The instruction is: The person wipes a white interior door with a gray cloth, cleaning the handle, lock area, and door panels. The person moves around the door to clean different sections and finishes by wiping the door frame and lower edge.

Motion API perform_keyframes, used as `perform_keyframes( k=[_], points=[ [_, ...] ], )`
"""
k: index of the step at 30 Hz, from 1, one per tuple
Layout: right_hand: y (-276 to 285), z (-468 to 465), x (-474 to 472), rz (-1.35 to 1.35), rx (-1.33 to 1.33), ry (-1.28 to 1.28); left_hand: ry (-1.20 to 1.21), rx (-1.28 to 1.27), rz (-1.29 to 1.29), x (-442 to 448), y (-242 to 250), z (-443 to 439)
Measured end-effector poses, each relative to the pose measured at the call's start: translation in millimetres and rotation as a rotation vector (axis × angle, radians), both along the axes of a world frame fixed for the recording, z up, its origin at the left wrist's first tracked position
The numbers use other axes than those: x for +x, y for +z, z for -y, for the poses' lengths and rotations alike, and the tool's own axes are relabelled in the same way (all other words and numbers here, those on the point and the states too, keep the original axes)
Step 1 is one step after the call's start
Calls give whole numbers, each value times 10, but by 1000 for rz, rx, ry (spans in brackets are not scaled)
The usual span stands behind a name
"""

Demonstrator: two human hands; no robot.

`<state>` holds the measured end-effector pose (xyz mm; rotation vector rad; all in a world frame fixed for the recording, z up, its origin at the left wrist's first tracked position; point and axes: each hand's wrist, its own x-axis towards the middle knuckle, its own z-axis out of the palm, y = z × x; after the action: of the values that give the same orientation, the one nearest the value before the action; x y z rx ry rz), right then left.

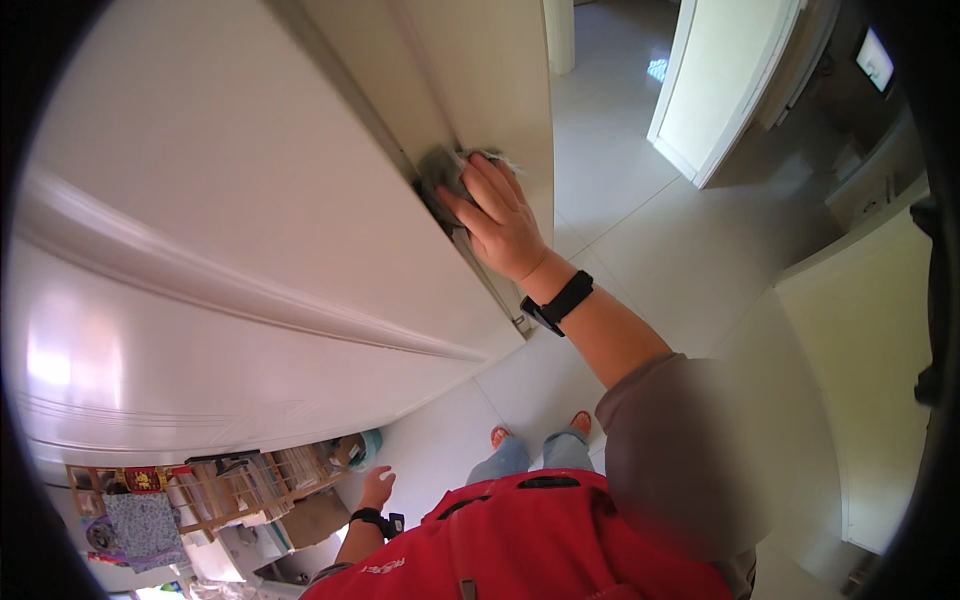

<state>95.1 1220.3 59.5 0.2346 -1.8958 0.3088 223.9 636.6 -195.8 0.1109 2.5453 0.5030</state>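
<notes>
My right hand (499,217) presses a grey-green cloth (442,187) against the beige door frame (495,90), at the narrow gap beside a large white panelled door (300,187). Its fingers are spread over the cloth, and part of the cloth is hidden beneath them. A black band circles that wrist. My left hand (377,486) hangs low at my side, below the door's lower edge, with its fingers slightly curled and nothing visible in it.
A wooden rack (247,495) packed with books or papers stands at the lower left, near a teal basin (370,448). Pale tiled floor (630,217) stretches to the right. Another white door (712,82) stands open at the upper right, and a pale cabinet or panel (862,352) is at far right.
</notes>
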Motion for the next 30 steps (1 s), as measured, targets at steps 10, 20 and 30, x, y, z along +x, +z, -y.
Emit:
perform_keyframes(
  k=[10,20,30],
  points=[
    [-1841,-99,276,221,-63,-39,-86,-77,161,-106,-305,-273],
    [-4499,-64,326,239,-97,-99,-486,221,164,-719,-2264,-2044],
    [-7573,57,351,189,-178,-132,-721,537,136,-848,-4263,-2954]
  ],
)
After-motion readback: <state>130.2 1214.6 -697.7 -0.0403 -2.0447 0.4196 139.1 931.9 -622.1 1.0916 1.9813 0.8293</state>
